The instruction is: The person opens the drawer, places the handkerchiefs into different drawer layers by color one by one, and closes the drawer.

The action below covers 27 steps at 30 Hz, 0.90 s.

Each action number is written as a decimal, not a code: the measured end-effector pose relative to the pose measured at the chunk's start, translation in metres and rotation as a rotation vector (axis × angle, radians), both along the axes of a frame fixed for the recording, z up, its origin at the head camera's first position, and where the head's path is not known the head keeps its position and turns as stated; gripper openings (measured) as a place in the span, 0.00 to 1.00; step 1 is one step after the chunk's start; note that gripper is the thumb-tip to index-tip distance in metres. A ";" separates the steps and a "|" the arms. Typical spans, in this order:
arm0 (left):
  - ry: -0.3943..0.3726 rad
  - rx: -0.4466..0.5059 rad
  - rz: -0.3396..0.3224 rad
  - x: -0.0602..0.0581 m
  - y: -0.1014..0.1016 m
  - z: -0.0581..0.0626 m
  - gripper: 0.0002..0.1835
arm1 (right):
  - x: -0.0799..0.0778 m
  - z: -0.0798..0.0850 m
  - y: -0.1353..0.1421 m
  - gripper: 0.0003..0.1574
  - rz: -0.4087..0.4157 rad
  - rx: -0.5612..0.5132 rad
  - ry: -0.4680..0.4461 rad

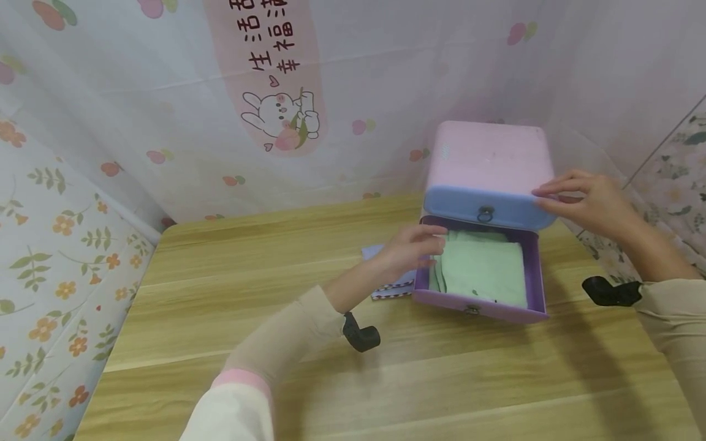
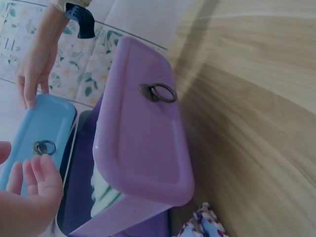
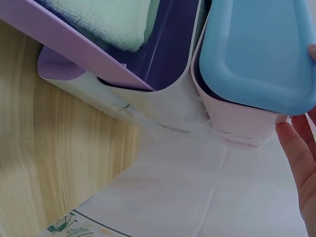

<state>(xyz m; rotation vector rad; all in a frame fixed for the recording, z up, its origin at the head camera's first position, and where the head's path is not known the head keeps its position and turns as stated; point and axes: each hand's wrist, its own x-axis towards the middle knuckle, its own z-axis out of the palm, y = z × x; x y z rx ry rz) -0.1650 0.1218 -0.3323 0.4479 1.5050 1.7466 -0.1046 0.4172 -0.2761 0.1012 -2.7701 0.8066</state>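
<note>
A small two-tier drawer box (image 1: 493, 147) has a blue upper drawer front (image 2: 49, 118) with a ring pull. Its lower purple drawer (image 1: 480, 306) is pulled out, with folded pale green towels (image 1: 482, 269) inside. My left hand (image 1: 410, 251) hovers at the purple drawer's left edge, fingers loosely bent and holding nothing; the left wrist view shows this hand (image 2: 32, 192) in front of the blue front. With extended fingers, my right hand (image 1: 590, 202) touches the right end of the blue front. In the right wrist view, its fingers (image 3: 296, 148) meet that corner.
A blue cloth with a striped edge (image 1: 394, 288) lies left of the purple drawer, partly behind my left hand. The box stands on a wooden table (image 1: 248, 294), near its back edge. A printed curtain (image 1: 358, 79) hangs close behind.
</note>
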 end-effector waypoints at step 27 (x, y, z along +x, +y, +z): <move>0.473 0.017 -0.300 0.056 -0.021 -0.025 0.15 | 0.001 -0.001 -0.003 0.15 -0.059 0.007 -0.015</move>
